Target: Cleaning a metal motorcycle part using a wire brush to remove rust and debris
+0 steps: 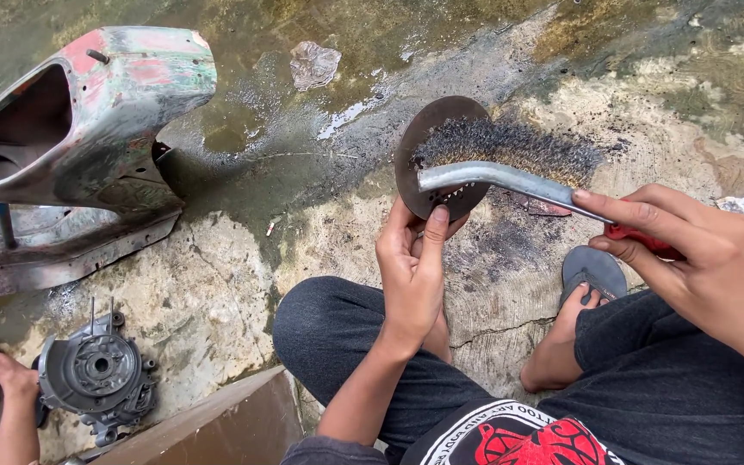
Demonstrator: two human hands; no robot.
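My left hand (412, 263) grips the lower edge of a round, rusty brown metal disc (428, 138) with small holes, holding it upright in front of me. My right hand (699, 258) is closed on the red handle of a wire brush (510, 164). The brush's metal neck and grey bristles lie across the face of the disc. I am squatting, with dark trousers over my knees (329, 331) and a grey sandal (593, 271) on my right foot.
A worn, paint-stripped scooter body shell (88, 129) lies at the left on wet, cracked concrete (217, 284). Another person's hand (6, 375) rests by a grey engine casing (96, 375) at the lower left. A crumpled scrap (314, 63) lies at the top.
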